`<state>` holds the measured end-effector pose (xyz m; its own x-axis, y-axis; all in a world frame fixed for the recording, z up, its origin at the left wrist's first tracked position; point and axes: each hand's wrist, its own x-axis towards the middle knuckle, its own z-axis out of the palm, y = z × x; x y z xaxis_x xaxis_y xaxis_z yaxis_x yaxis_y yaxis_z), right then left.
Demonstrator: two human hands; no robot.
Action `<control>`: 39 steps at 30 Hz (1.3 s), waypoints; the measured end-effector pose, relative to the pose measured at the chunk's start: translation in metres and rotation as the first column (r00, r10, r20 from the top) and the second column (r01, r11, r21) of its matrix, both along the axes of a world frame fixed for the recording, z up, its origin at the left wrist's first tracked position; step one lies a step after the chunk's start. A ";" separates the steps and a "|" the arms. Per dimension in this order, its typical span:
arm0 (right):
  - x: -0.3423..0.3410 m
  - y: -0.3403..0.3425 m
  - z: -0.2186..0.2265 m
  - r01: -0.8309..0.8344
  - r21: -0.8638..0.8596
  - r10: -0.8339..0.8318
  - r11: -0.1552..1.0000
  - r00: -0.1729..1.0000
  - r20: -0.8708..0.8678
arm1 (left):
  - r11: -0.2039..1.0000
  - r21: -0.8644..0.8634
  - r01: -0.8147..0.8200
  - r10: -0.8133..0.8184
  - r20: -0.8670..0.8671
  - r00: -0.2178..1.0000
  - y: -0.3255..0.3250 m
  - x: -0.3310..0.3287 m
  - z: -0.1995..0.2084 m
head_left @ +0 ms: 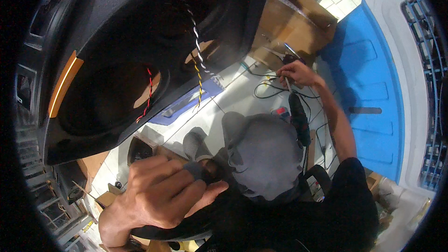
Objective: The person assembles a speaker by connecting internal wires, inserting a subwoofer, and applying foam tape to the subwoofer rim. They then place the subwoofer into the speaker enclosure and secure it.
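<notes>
My left hand is in the near left, close to the camera, fingers curled and thumb reaching right. Something grey shows at its fingers, but what it is stays unclear. Farther off, my right hand bends its fingers at the end of the pale shaft of a tool with a thick dark handle. Black cables lie on the tiles around that hand. A big black speaker cabinet with round cut-outs stands at the far left. From its openings hang red-black, yellow-black and white-black twisted wires.
An open cardboard box sits beyond my right hand. Along the right side stands a large blue plastic panel with a pale frame. My grey-clad knee rises in the middle. A purple piece lies under the cabinet's edge.
</notes>
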<state>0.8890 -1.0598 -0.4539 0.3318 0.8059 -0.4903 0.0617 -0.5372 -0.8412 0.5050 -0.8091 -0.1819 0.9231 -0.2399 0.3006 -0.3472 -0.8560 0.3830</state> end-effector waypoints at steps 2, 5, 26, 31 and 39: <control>0.002 0.001 0.002 -0.040 -0.014 0.040 0.999 0.999 -0.001 | 1.000 0.003 -0.017 0.017 -0.031 0.999 -0.001 -0.001 0.001; 0.004 0.002 0.004 -0.109 -0.011 0.109 0.994 0.994 0.030 | 0.999 -0.005 -0.031 0.031 -0.020 0.999 -0.002 -0.002 0.001; -0.001 -0.060 -0.017 0.557 -0.074 -0.559 0.827 0.829 -0.007 | 0.996 -0.050 -0.070 0.065 -0.087 0.994 -0.003 -0.005 0.000; -0.048 -0.106 -0.020 0.622 -0.084 -0.615 0.779 0.783 0.093 | 0.997 -0.035 -0.071 0.069 -0.050 0.996 -0.005 -0.005 0.000; -0.176 -0.139 0.006 0.650 -0.086 -0.591 0.755 0.732 0.339 | 0.999 0.026 -0.032 0.035 -0.098 0.995 -0.009 -0.005 0.008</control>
